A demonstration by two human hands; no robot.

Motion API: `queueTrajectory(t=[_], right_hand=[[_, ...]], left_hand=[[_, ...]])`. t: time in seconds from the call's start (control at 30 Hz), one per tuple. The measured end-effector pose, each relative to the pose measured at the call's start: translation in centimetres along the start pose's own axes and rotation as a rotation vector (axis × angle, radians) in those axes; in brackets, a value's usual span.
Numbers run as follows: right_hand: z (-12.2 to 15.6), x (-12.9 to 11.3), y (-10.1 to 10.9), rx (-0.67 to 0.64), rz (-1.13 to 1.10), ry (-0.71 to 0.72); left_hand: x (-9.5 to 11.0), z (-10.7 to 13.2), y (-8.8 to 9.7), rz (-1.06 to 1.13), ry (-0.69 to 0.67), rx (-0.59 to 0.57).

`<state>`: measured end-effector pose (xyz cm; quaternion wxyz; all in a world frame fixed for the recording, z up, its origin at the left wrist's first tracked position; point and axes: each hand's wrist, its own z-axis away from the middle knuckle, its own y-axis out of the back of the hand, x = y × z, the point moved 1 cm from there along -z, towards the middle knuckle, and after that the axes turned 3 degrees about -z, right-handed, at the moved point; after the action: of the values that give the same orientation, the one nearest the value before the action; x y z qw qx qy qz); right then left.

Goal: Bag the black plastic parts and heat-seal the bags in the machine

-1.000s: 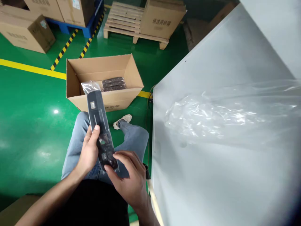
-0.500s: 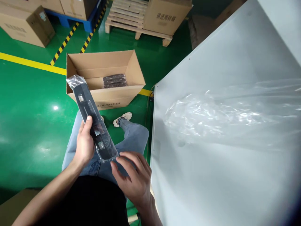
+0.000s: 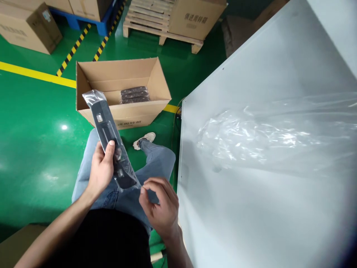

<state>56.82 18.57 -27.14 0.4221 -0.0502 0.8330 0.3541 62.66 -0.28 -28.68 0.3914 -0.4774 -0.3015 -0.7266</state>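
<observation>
A long dark plastic panel (image 3: 106, 128) with square cut-outs sits inside a clear plastic bag (image 3: 94, 96). My left hand (image 3: 102, 167) is closed around the middle of the bagged panel, thumb on top, holding it tilted over my lap. At the panel's lower end, my right hand (image 3: 161, 204) pinches the corner of the bag between thumb and forefinger. Beyond the panel, an open cardboard box (image 3: 139, 113) stands on the floor. Several similar bagged dark parts (image 3: 135, 95) lie stacked inside it.
To my right is a pale grey tabletop (image 3: 237, 208) with a heap of clear plastic bags (image 3: 251, 137) on it. Farther off stand a wooden pallet (image 3: 145, 18) with a carton (image 3: 195, 18), a blue pallet (image 3: 102, 28) and another carton (image 3: 30, 29). Yellow lines mark the green floor.
My right thumb and forefinger have come together on the bag's corner, drawing it slightly to the right. The bagged panel has shifted a little in my left hand's grasp.
</observation>
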Motion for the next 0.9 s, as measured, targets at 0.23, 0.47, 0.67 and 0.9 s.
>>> queueTrajectory(t=[0.23, 0.47, 0.67, 0.9], right_hand=[[1.3, 2.6, -1.2, 0.096, -0.393, -0.475], [-0.6, 2.2, -0.8, 0.068, -0.196, -0.32], [-3.4, 1.1, -1.9, -0.112, -0.164, -0.304], [-2.6, 3.3, -1.6, -0.107, -0.506, -0.62]], left_hand=[[-0.4, 0.2, 0.1, 0.026, -0.039, -0.019], [-0.7, 1.6, -0.7, -0.142, -0.022, -0.009], [-1.9, 2.6, -1.8, -0.2, -0.059, -0.152], [-2.7, 1.9, -1.0, -0.23, 0.019, -0.238]])
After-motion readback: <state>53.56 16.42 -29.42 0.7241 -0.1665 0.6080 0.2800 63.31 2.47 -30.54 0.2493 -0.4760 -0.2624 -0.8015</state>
